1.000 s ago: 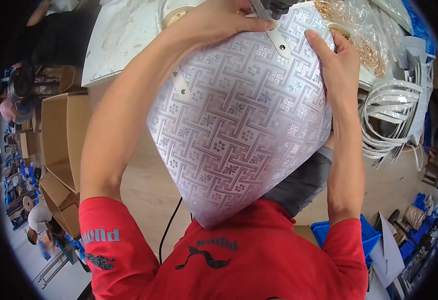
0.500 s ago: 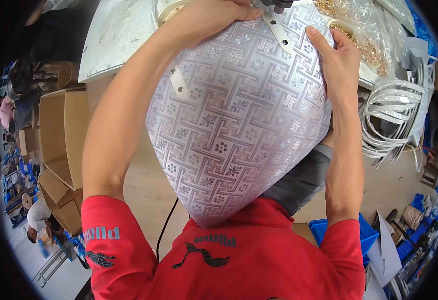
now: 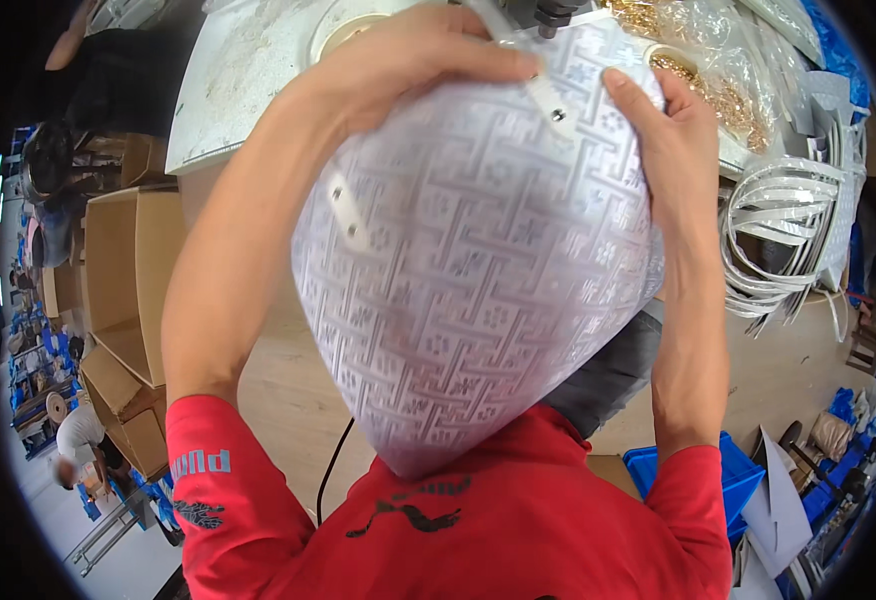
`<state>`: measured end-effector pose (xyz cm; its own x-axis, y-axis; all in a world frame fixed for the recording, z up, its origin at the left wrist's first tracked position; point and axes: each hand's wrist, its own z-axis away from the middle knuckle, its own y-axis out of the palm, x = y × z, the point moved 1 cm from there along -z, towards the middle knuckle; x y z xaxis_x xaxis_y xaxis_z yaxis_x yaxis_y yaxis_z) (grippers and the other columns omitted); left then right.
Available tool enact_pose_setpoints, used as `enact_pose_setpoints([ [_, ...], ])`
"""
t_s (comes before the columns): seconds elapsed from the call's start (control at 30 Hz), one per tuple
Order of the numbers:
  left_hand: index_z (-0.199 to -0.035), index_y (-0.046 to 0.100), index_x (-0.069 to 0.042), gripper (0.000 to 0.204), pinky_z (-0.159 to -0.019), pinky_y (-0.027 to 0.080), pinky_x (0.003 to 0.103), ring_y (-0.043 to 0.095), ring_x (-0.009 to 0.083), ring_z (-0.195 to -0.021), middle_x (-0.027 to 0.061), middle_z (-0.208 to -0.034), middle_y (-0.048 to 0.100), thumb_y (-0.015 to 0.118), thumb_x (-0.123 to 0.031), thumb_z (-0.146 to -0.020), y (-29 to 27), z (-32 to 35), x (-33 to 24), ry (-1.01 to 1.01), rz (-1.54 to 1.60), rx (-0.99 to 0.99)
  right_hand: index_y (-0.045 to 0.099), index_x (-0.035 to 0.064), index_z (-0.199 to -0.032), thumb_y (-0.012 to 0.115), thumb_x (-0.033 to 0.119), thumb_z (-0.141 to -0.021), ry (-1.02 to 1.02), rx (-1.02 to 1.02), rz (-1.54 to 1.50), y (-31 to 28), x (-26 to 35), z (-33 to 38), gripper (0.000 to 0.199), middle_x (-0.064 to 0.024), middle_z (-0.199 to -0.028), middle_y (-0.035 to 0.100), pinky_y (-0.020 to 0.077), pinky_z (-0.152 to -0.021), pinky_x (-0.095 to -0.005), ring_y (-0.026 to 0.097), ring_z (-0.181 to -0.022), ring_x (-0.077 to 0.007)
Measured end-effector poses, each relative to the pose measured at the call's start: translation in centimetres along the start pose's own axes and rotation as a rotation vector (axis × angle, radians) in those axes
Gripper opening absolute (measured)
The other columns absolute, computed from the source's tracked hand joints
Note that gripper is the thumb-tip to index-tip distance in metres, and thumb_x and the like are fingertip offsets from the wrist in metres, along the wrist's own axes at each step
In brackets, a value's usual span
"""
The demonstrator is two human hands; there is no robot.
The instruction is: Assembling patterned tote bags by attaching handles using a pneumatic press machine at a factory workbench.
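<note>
A silver-white bag (image 3: 458,250) with an embossed geometric pattern hangs between my arms, its lower end against my red shirt. One white strap end (image 3: 555,105) with a metal rivet lies on it near the top. Another strap end (image 3: 348,212) with metal rivets sits at its left side. My left hand (image 3: 438,55) is closed on the bag's far edge, thumb pressed on the upper strap end; its other fingers are partly hidden. My right hand (image 3: 673,120) pinches the bag's right edge, thumb on top. A black machine part (image 3: 555,15) stands just beyond the bag's top edge.
A white worktable (image 3: 228,95) lies beyond the bag, bearing a round dish (image 3: 343,38). At right are gold-coloured small parts (image 3: 728,105) in clear plastic and a coil of white straps (image 3: 783,225). Cardboard boxes (image 3: 123,270) stand left, a blue crate (image 3: 728,480) lower right. A person (image 3: 83,435) is far left.
The bag has shifted and turned slightly between my hands, and is a little blurred. My left hand has moved right and nearer, its thumb now on the upper strap end. My right hand stays nearly in place.
</note>
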<state>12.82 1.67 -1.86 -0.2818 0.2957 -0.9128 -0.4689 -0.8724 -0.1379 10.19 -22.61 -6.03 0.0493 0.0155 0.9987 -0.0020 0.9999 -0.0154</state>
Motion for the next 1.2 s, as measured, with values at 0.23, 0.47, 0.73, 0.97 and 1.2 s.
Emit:
enact_pose_setpoints([
  [0.23, -0.122, 0.069, 0.004, 0.049, -0.091, 0.055, 0.032, 0.072, 0.0183, -0.100, 0.0133, -0.111, 0.075, 0.085, -0.009, -0.077, 3.4, 4.5, 0.9, -0.002, 0.107, 0.028, 0.071, -0.0031, -0.101, 0.076, 0.021, -0.092, 0.046, 0.096, 0.053, 1.7, -0.5, 3.5, 0.026, -0.0040, -0.081, 0.071, 0.0503, -0.068, -0.0287, 0.061, -0.073, -0.0092],
  [0.47, -0.121, 0.068, 0.005, 0.048, -0.087, 0.057, 0.032, 0.071, 0.0185, -0.098, 0.0128, -0.112, 0.074, 0.083, -0.005, -0.077, 3.0, 7.0, 3.8, -0.015, -0.013, -0.050, 0.070, -0.0034, -0.102, 0.078, 0.020, -0.090, 0.085, 0.226, 0.224, 1.6, -1.7, 6.6, 0.027, -0.0037, -0.086, 0.071, 0.0513, -0.071, -0.0288, 0.062, -0.074, -0.0089],
  [0.73, -0.119, 0.067, 0.006, 0.048, -0.083, 0.056, 0.032, 0.071, 0.0191, -0.095, 0.0127, -0.107, 0.073, 0.085, -0.011, -0.079, -0.3, 0.4, 1.3, 0.036, 0.141, -0.117, 0.071, -0.0028, -0.103, 0.078, 0.020, -0.089, -0.055, 0.266, 0.289, -0.1, 2.7, -2.5, 0.028, -0.0039, -0.091, 0.073, 0.0518, -0.070, -0.0259, 0.065, -0.076, -0.0086],
  [0.97, -0.114, 0.071, 0.004, 0.035, -0.083, 0.057, 0.031, 0.071, 0.0160, -0.090, 0.0092, -0.103, 0.074, 0.082, -0.011, -0.084, -0.6, -3.3, 1.7, 0.193, 0.082, -0.209, 0.073, -0.0067, -0.100, 0.078, 0.017, -0.087, -0.087, 0.290, 0.588, -0.5, 5.5, -6.4, 0.028, -0.0114, -0.089, 0.074, 0.0529, -0.073, -0.0306, 0.068, -0.078, -0.0170],
  [1.2, -0.132, 0.056, 0.014, 0.056, -0.088, 0.054, 0.031, 0.067, 0.0237, -0.102, 0.0206, -0.122, 0.068, 0.079, -0.010, -0.087, 0.6, -3.1, -0.8, 0.181, 0.019, -0.127, 0.073, -0.0075, -0.102, 0.080, 0.012, -0.084, -0.048, 0.263, 0.469, -0.8, 4.3, -6.4, 0.028, -0.0112, -0.091, 0.075, 0.0536, -0.075, -0.0310, 0.068, -0.080, -0.0167],
])
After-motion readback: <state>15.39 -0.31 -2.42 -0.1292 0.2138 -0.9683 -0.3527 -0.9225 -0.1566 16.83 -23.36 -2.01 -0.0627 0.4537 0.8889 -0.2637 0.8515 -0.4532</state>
